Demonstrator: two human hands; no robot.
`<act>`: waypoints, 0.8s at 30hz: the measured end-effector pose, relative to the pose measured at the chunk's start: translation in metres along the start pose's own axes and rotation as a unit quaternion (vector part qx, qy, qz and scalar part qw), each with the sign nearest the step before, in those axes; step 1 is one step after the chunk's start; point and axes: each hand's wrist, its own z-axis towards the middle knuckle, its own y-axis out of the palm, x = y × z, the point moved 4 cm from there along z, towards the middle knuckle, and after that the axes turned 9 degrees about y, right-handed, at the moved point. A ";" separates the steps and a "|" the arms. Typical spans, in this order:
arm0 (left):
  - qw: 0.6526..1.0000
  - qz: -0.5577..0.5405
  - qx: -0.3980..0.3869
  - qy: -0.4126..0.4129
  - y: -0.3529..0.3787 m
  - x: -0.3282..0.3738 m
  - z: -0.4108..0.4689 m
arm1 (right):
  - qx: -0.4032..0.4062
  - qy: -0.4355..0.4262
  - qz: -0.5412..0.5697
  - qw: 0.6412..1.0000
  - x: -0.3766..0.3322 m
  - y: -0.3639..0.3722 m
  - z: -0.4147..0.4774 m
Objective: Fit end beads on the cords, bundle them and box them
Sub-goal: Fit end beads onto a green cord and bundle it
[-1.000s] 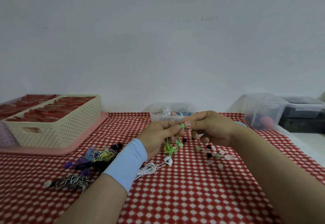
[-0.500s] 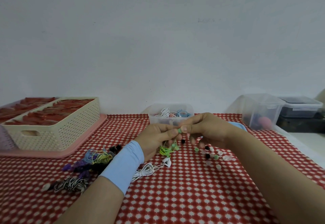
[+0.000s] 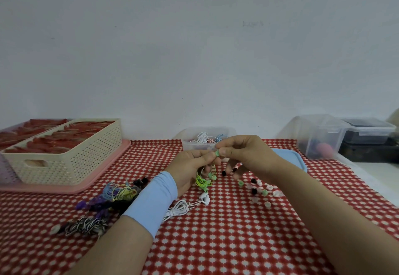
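- Green cord (image 3: 203, 180) hangs in a loose tangle from my left hand (image 3: 191, 167), just in front of the clear tub (image 3: 190, 147) that stands at the back of the desk (image 3: 237, 242).
- My left hand is curled round the cord, and its thumb and forefinger pinch the cord's tip.
- My right hand (image 3: 246, 153) pinches a green bead (image 3: 217, 153) between thumb and forefinger, touching my left fingertips. Its other fingers hang loosely curled.
- I judge this to be the fitting step, with the bead meeting the cord end. My fingers hide the joint, so I cannot tell whether it is seated.
- The next move calls for a firm, straight push with the cord tip held stiff, as such a small bead could slip free.
- Loose beads (image 3: 262, 190) lie in front of the tub to its right.
- A bundled white cord (image 3: 179, 207) and a pile of coloured cords (image 3: 116, 194) lie in front of the tub to its left.
- This cord is not yet bundled or boxed.
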 end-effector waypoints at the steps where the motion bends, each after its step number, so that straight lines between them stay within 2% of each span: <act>1: 1.000 -0.004 0.002 -0.006 0.000 0.000 0.001 | 0.005 -0.011 -0.005 1.000 -0.001 -0.001 0.000; 7: 0.999 -0.011 0.008 -0.034 -0.001 -0.003 0.001 | 0.006 -0.031 -0.085 0.996 -0.005 -0.005 -0.002; 12: 0.999 0.027 0.008 -0.030 -0.002 -0.005 0.002 | 0.024 -0.052 -0.139 0.989 -0.009 -0.005 -0.002; 24: 0.992 0.122 0.037 0.005 -0.008 -0.004 0.004 | 0.056 -0.056 -0.148 0.986 -0.009 -0.005 -0.001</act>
